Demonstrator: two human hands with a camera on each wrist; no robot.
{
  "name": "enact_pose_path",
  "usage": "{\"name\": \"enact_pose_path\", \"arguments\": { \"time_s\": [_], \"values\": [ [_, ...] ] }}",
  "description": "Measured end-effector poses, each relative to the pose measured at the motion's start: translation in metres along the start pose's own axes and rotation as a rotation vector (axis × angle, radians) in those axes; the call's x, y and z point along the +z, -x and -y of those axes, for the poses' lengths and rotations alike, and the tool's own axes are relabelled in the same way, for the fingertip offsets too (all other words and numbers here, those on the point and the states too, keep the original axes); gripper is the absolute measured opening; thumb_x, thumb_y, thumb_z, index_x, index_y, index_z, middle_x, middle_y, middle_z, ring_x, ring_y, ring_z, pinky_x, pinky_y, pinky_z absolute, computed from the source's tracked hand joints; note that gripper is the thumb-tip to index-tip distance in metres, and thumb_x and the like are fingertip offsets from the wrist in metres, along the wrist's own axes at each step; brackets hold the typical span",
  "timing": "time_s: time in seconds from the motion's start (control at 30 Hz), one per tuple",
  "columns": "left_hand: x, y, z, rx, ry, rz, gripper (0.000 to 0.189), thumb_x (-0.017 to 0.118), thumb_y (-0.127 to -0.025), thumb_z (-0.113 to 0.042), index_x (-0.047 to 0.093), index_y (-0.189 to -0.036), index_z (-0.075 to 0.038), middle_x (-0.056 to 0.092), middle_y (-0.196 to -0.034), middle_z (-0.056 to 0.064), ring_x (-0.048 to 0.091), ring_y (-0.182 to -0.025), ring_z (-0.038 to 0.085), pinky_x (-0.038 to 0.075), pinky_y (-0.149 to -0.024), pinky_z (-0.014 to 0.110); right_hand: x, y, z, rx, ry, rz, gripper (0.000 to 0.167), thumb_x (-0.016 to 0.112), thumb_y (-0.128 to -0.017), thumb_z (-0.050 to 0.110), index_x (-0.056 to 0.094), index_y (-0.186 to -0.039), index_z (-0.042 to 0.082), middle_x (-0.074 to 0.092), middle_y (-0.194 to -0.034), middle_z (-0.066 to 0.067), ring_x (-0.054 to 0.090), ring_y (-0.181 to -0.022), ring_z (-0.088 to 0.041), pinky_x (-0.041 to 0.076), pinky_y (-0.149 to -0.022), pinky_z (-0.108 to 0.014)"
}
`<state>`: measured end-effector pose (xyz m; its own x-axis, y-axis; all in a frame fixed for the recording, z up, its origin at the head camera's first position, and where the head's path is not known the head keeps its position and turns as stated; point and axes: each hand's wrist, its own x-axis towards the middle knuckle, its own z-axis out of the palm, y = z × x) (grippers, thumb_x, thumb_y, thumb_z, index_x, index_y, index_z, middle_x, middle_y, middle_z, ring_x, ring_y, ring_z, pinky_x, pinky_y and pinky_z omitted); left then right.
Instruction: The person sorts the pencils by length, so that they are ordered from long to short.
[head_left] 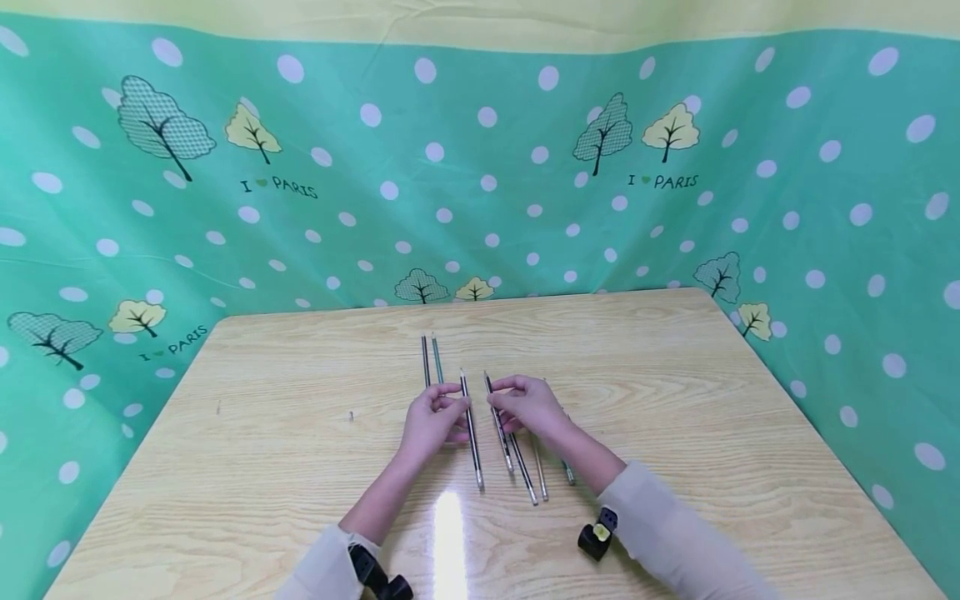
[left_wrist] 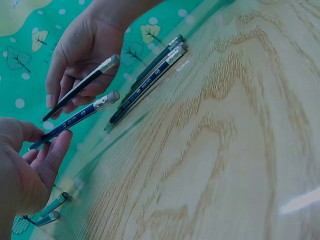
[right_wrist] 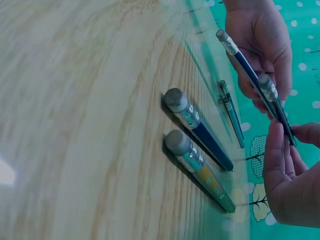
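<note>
My left hand (head_left: 433,423) pinches a dark pencil (head_left: 474,454), its eraser end toward me. The right hand (head_left: 531,407) pinches another dark pencil (head_left: 506,450), apart from the first in the head view. Both held pencils are tilted above the tabletop in the left wrist view. Beyond the left hand lie a dark pencil (head_left: 426,358) and a green pencil (head_left: 437,360), partly hidden by it. Under and beside the right hand lie a navy pencil (right_wrist: 207,142), a pencil with a yellowish band (right_wrist: 206,175) and a green pencil (head_left: 569,473), partly covered by the hand and forearm.
The wooden table (head_left: 285,467) reaches back to a green dotted cloth (head_left: 465,183), which also hangs along the sides. A tiny grey bit (head_left: 351,415) lies left of the hands. Black wrist cameras (head_left: 596,537) sit at both cuffs.
</note>
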<state>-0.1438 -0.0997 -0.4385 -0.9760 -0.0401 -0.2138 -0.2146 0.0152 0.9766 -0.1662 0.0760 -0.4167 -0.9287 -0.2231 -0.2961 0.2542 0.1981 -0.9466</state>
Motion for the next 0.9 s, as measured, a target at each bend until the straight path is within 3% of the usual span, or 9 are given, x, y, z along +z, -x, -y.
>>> {"name": "enact_pose_path", "arguments": {
  "time_s": [0.5, 0.7, 0.9],
  "values": [
    [0.003, 0.0, -0.003, 0.001, 0.03, 0.007, 0.038, 0.066, -0.085, -0.014, 0.055, -0.122, -0.008, 0.062, -0.087, 0.004, 0.063, -0.066, 0.013, 0.06, -0.067, 0.042, -0.001, -0.001, -0.002, -0.016, -0.063, -0.025, 0.034, 0.067, -0.084, 0.013, 0.06, -0.115, 0.004, 0.063, -0.08, -0.006, 0.059, -0.059, -0.012, 0.055, -0.053, -0.023],
    [0.004, -0.001, -0.004, 0.013, 0.033, 0.015, 0.039, 0.066, -0.086, -0.013, 0.054, -0.123, -0.008, 0.061, -0.087, 0.004, 0.063, -0.067, 0.013, 0.06, -0.066, 0.041, 0.0, 0.008, 0.006, -0.014, -0.067, -0.03, 0.034, 0.066, -0.084, 0.01, 0.059, -0.116, 0.001, 0.064, -0.082, -0.009, 0.058, -0.059, -0.012, 0.055, -0.053, -0.024],
    [0.006, -0.001, -0.004, 0.027, 0.04, 0.0, 0.037, 0.066, -0.086, -0.011, 0.055, -0.121, -0.009, 0.062, -0.089, 0.006, 0.063, -0.067, 0.014, 0.06, -0.063, 0.038, 0.001, 0.0, -0.006, -0.012, -0.092, -0.053, 0.033, 0.069, -0.083, 0.012, 0.061, -0.114, 0.004, 0.065, -0.083, -0.009, 0.057, -0.056, -0.011, 0.053, -0.049, -0.021]
  ]
}}
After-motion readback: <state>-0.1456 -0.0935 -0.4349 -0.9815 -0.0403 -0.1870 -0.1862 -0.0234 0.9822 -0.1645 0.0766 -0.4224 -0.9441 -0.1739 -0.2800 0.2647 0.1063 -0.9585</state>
